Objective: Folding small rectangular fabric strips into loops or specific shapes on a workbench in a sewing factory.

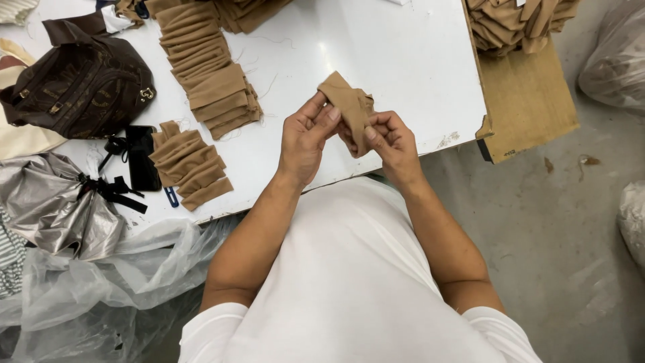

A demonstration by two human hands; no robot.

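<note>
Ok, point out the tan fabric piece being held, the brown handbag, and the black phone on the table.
tan fabric piece (349, 107), head view, on its folded middle between the hands.
brown handbag (80, 84), head view, on its front panel.
black phone (142, 160), head view, on its back face.

Both hands up over the table (403, 60) edge: left hand (306, 138) and right hand (390, 141) pinch a folded tan fabric piece (348, 107) between them. Left of the hands, stacked tan pieces (191, 165) and a brown bag (84, 84).
</note>
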